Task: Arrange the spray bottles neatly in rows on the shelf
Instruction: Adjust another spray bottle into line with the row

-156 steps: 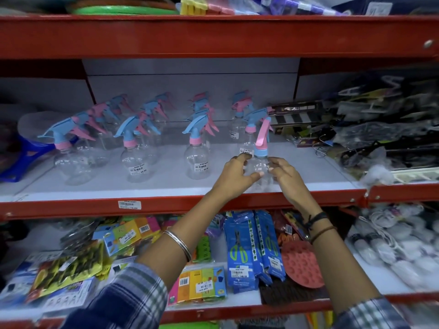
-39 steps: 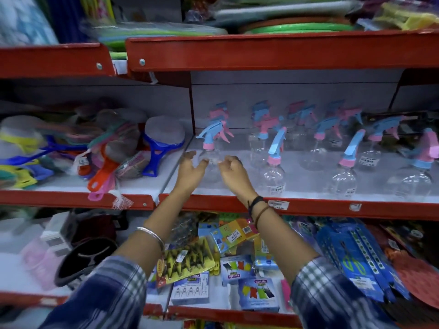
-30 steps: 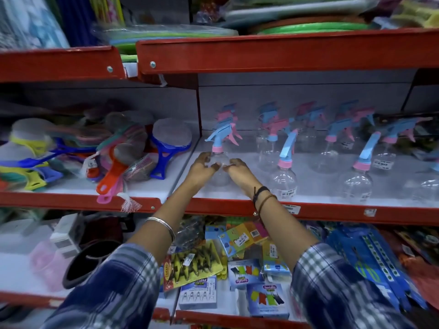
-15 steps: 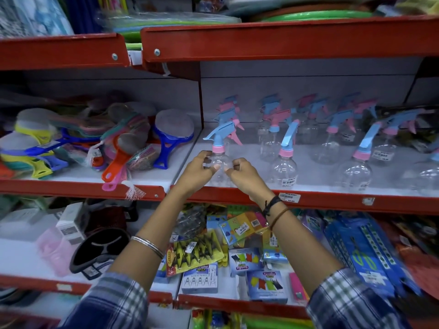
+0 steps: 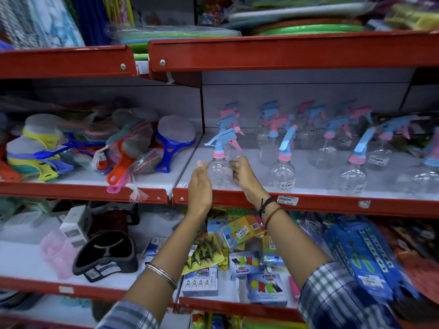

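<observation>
A clear spray bottle [image 5: 219, 173] with a blue trigger and pink collar stands upright at the front left corner of the white shelf [image 5: 316, 186]. My left hand [image 5: 200, 184] is flat against its left side. On the bottle's right side is my right hand [image 5: 242, 173], fingers loosely bent. Neither hand wraps around the bottle, and its whole front shows between them. To its right, more clear spray bottles [image 5: 283, 172] with blue and pink heads stand in rows running toward the back wall. The rear ones are partly hidden by the front ones.
A red divider and shelf lip [image 5: 308, 203] run under the bottles. The neighbouring bay to the left holds a pile of coloured scrub brushes [image 5: 123, 148]. The shelf below carries packets of clips and scissors [image 5: 240, 233]. Another red shelf [image 5: 285, 51] hangs overhead.
My fingers were wrapped around the front left bottle half a second ago. Now both hands have slid lower and lie beside it, and the bottle stands on the shelf.
</observation>
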`<action>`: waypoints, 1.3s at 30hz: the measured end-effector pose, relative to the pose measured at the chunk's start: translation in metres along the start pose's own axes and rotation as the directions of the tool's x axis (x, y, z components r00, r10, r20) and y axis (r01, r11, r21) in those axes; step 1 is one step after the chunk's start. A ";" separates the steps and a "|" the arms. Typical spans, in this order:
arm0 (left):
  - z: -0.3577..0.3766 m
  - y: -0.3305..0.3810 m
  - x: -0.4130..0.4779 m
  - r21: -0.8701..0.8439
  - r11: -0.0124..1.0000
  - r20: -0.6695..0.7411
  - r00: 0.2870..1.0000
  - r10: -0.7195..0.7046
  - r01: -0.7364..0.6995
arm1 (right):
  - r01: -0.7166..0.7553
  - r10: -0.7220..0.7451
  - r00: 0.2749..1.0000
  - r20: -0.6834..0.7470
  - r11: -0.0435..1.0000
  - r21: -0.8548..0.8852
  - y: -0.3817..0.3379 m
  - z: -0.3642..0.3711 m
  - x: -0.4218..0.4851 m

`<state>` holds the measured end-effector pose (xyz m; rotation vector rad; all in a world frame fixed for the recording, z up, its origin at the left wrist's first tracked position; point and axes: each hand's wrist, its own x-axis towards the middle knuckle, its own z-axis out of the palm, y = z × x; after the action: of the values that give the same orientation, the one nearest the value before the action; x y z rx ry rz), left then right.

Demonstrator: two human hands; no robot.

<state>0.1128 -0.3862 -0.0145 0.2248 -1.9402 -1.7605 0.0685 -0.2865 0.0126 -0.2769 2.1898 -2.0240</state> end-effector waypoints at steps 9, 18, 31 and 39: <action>-0.009 0.000 0.019 0.002 0.999 0.071 0.996 -0.047 0.047 | 0.008 -0.006 1.000 -0.024 0.996 0.086 0.001 0.002 -0.015; -0.008 0.003 0.016 -0.003 1.000 0.037 0.999 -0.010 0.010 | 0.061 -0.061 0.987 -0.145 0.998 -0.006 0.009 0.007 -0.019; 0.071 0.013 -0.044 -0.035 0.955 0.257 0.921 0.294 -0.295 | 0.547 -0.481 0.633 -0.607 0.832 -0.088 0.019 -0.091 -0.040; 0.116 0.023 -0.053 0.018 0.991 0.257 0.958 0.126 -0.135 | 0.117 -0.117 0.960 -0.256 0.993 -0.015 0.015 -0.136 -0.016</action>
<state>0.1084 -0.2567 -0.0090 -0.1238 -2.1124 -1.7392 0.0523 -0.1498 0.0079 -0.1546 2.3733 -2.2357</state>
